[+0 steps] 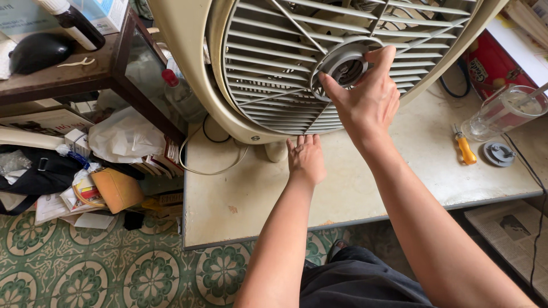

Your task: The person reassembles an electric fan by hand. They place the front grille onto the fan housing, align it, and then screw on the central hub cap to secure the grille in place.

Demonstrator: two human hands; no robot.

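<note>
A cream box fan (194, 68) stands upright on a pale worktop (240, 194), its round slatted grille (268, 63) facing me. My right hand (362, 94) is raised to the grey round hub (345, 65) at the grille's middle, thumb and fingers curled around its rim. My left hand (305, 157) lies below it, fingers together, fingertips touching the fan's bottom edge near its foot. The fan's white cord (200, 165) loops across the worktop at the left.
An orange-handled screwdriver (465, 148), a grey round cap (499, 154) and a clear plastic jug (502, 117) lie at the right. A dark wooden shelf with bottles (74, 23) stands at the left. Bags, boxes and papers clutter the patterned tile floor (85, 274).
</note>
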